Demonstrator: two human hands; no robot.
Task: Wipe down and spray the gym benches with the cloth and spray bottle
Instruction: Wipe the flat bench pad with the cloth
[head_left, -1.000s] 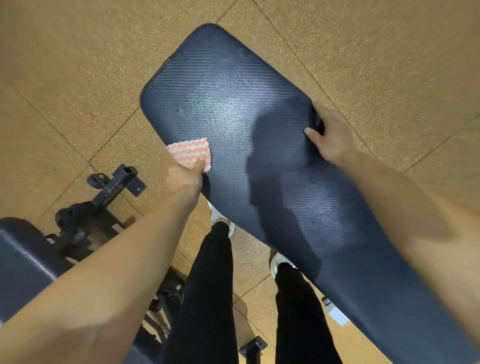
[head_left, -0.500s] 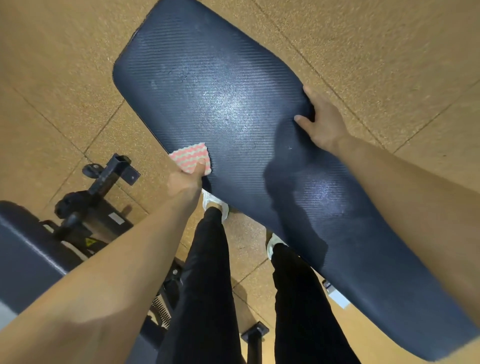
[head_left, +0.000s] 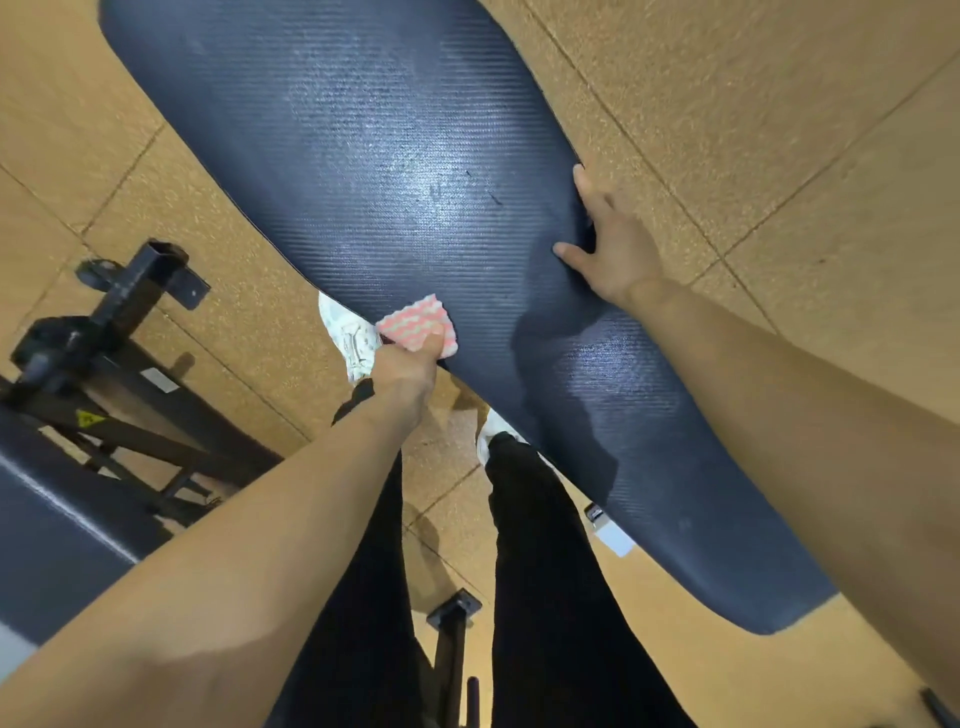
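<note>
A long dark blue bench pad (head_left: 395, 171) with a damp sheen runs from the top left to the lower right. My left hand (head_left: 402, 371) grips a pink and white striped cloth (head_left: 418, 327) against the pad's near edge. My right hand (head_left: 605, 244) holds the pad's far edge, thumb on top and fingers curled over the side. No spray bottle is in view.
A second bench (head_left: 57, 525) with a black metal frame (head_left: 119, 332) stands at the left. A black post (head_left: 452, 654) rises between my legs (head_left: 545, 597) near the bottom. A white tag (head_left: 615, 538) shows under the pad. Speckled tan floor tiles (head_left: 753, 104) surround everything.
My left hand has slid the cloth along the pad's near edge toward me. My right hand has kept its hold on the far edge. The view has moved closer over the pad.
</note>
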